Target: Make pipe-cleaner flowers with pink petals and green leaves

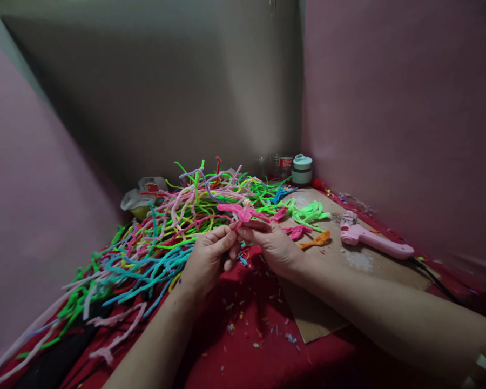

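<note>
Both hands meet near the middle of the view around a pink fuzzy flower shape [246, 214] with a small pale tuft at its centre. My left hand [213, 251] pinches its underside between thumb and fingers. On the other side, my right hand [273, 243] has its thumb and fingers closed on the flower's right part. Behind and left of the hands spreads a large tangled pile of coloured fuzzy stems [178, 216]. Pink pieces [297, 232] and an orange looped piece [316, 239] lie just right of my right hand.
A pink glue gun [380, 243] with a black cord rests on a cardboard sheet [328, 265] at the right. Bright green looped pieces [310, 212] lie near a pale lidded jar [302, 170]. A plastic bag [140, 199] sits at back left. Scraps dot the red cloth [243, 346].
</note>
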